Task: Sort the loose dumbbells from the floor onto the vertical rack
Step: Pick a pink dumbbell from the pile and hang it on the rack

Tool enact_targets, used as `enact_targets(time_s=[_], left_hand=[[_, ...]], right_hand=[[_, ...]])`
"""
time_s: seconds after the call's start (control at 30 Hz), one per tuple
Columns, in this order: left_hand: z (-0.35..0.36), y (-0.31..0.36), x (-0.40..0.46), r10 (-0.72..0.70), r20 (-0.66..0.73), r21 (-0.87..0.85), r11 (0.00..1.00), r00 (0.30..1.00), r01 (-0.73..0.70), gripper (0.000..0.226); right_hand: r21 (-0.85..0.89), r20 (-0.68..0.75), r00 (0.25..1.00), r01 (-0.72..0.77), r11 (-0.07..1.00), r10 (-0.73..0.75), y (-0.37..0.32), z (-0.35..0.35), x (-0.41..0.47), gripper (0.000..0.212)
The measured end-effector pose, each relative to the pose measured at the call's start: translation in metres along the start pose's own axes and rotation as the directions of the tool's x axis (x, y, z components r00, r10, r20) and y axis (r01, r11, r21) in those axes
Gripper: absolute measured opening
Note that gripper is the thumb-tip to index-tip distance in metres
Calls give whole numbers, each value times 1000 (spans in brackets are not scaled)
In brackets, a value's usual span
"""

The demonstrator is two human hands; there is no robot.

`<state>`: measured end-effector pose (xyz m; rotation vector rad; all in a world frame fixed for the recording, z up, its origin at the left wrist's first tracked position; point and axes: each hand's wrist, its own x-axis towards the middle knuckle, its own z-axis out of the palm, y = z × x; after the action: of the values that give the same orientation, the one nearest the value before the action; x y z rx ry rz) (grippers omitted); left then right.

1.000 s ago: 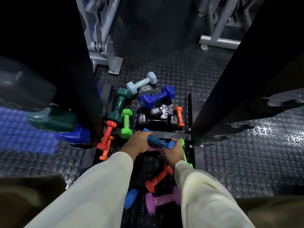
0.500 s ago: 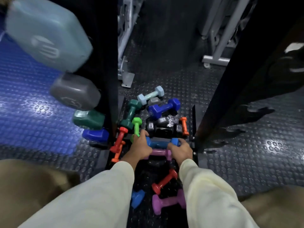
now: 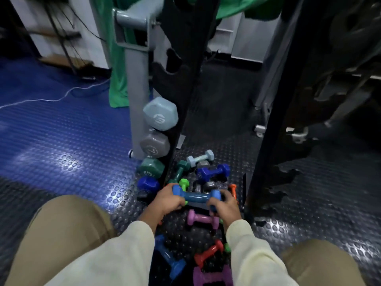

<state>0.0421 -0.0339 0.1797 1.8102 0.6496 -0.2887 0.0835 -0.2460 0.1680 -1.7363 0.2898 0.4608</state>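
Observation:
I hold a blue dumbbell [image 3: 195, 196] level above the floor pile. My left hand [image 3: 167, 200] grips its left end and my right hand [image 3: 223, 204] grips its right end. The black vertical rack rises on both sides: its left post [image 3: 185, 69] carries a light blue [image 3: 160, 113], a grey [image 3: 154, 145], a teal [image 3: 151, 168] and a dark blue dumbbell [image 3: 148, 184] stacked low down. The right post [image 3: 274, 112] shows bare notches. Several loose dumbbells lie between the posts, among them a purple one [image 3: 203, 218], a red one [image 3: 208, 254] and a dark blue one [image 3: 213, 171].
A grey machine frame [image 3: 136, 65] stands just left of the rack. Green cloth [image 3: 118, 65] hangs behind it. A white cable [image 3: 51, 99] runs over the blue studded mat at left. My knees fill the lower corners.
My view has tilted up, showing more of the rack's posts. Both hands have lifted the blue dumbbell a little off the pile, still holding its ends.

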Motion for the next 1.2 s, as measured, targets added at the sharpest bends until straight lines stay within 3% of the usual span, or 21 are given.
enact_targets(time_s=[0.13, 0.3, 0.4, 0.6, 0.73, 0.93, 1.07, 1.2], left_hand=[[-35, 24, -33, 154, -54, 128, 981, 987, -146, 49], [-84, 55, -83, 288, -94, 85, 956, 953, -280, 57], [-113, 76, -117, 401, -195, 243, 904, 895, -352, 60], [-166, 118, -162, 569, -297, 199, 823, 767, -533, 41], [-195, 155, -150, 656, -461, 246, 742, 598, -624, 35], [-226, 234, -103, 656, -567, 137, 671, 497, -729, 38], [-223, 286, -83, 697, -538, 161, 637, 474, -754, 32], [-208, 314, -64, 756, -424, 265, 630, 498, -730, 40]], right_hand=[[27, 85, 978, 188, 982, -189, -46, -1, -22, 48], [204, 204, 905, 333, 920, -373, -105, -2, -63, 63], [328, 285, 851, 345, 879, -440, -130, 0, -83, 55], [430, 397, 707, 421, 799, -586, -178, 12, -115, 57], [422, 302, 637, 578, 698, -710, -227, 33, -131, 49], [351, 138, 520, 770, 533, -843, -281, 64, -135, 44], [209, -70, 496, 856, 473, -866, -288, 83, -125, 44], [161, -121, 553, 830, 534, -824, -281, 97, -116, 47]])
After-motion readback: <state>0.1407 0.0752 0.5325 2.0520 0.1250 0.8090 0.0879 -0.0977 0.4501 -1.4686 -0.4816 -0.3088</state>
